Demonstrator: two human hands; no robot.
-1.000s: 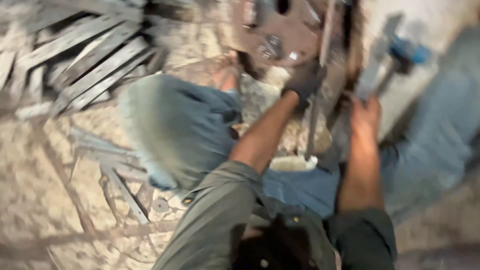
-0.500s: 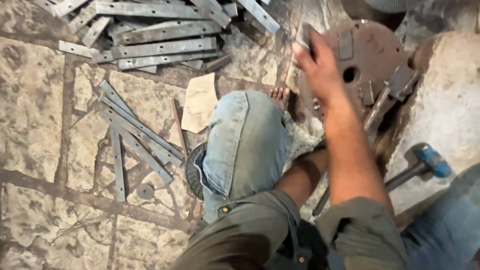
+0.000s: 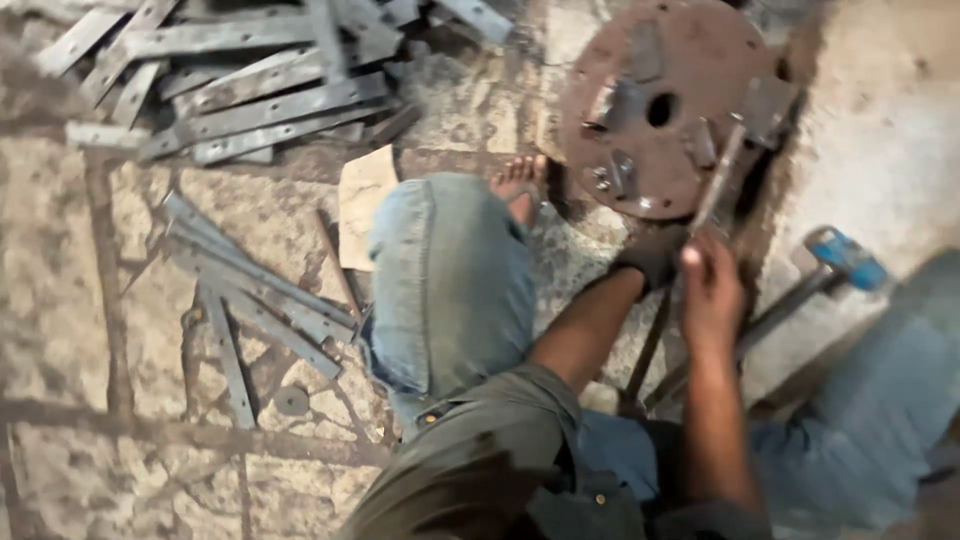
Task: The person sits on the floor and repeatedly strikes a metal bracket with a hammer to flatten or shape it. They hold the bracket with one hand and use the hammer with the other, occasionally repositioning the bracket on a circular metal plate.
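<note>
I squat on a stone floor, my jeans-clad knee (image 3: 450,280) in the middle. A round rusty metal disc (image 3: 665,100) with small welded pieces and a centre hole lies ahead, next to my bare foot (image 3: 520,185). My right hand (image 3: 710,285) grips a flat metal bar (image 3: 722,175) that leans up onto the disc's right edge. My left hand (image 3: 650,262), in a dark glove, is closed just left of it, around the top of a thin dark rod (image 3: 648,350) that runs down toward me.
A blue-handled hammer (image 3: 835,262) lies to the right by a pale stone block (image 3: 880,130). Several flat metal strips (image 3: 260,100) are piled at the upper left, more strips (image 3: 250,300) lie left of my knee, beside a cardboard scrap (image 3: 362,200).
My right hand has come off the disc's face and pulled back toward me, now gripping the flat bar. The view has swung left and steadied.
</note>
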